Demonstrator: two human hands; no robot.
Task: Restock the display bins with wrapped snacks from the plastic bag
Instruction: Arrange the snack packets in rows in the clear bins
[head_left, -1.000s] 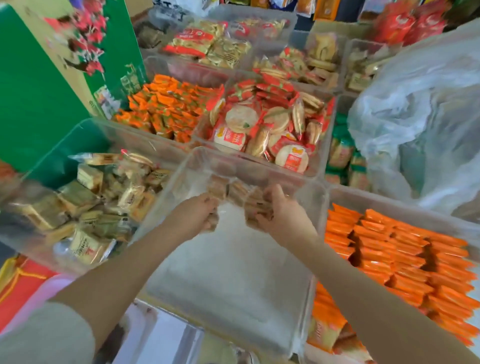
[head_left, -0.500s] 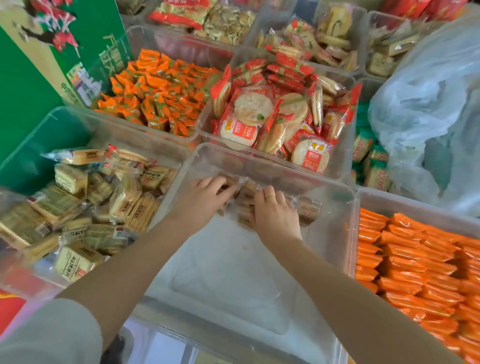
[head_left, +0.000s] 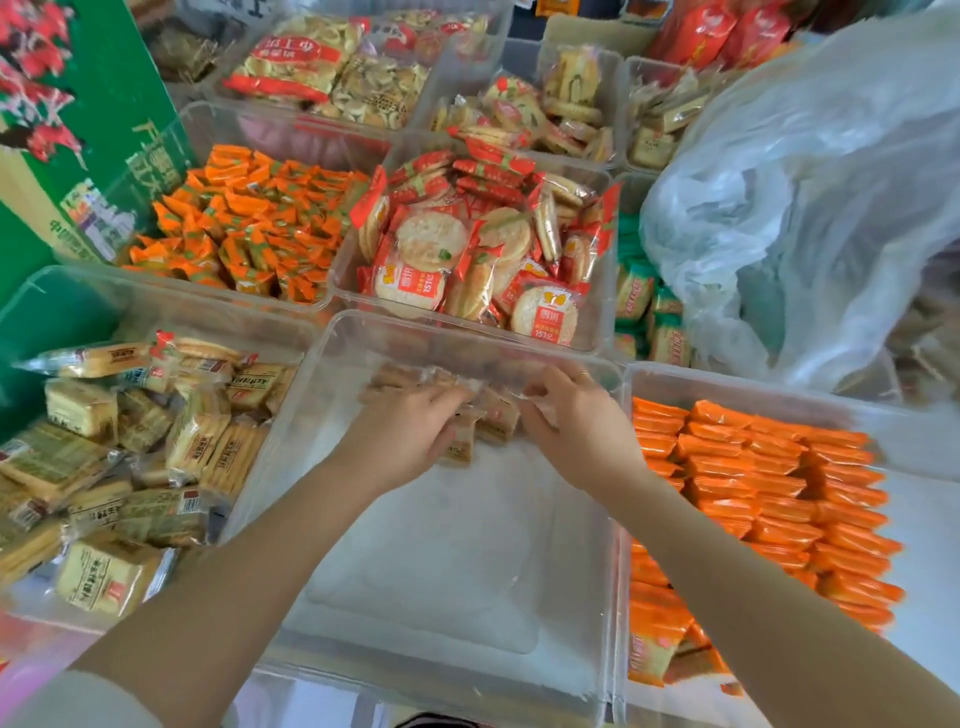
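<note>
1. Two hands sit inside the clear middle bin (head_left: 426, 597), at its far end.
2. Left hand (head_left: 410, 436): fingers curled over a small heap of wrapped snacks (head_left: 493, 415), gripping some. Frame is blurred, so which ones is unclear.
3. Right hand (head_left: 576, 421): fingers bent, pinching clear wrappers at the heap's right edge.
4. Snack heap lies against the bin's far wall; most of the bin floor is bare.
5. Plastic bag (head_left: 810, 208), white and crumpled, sits on the bins at upper right, apart from both hands.
6. Neighbours: biscuit packs (head_left: 130, 457) in the left bin, orange packs (head_left: 769, 499) in the right bin, rice crackers (head_left: 467, 249) in the bin behind.
</note>
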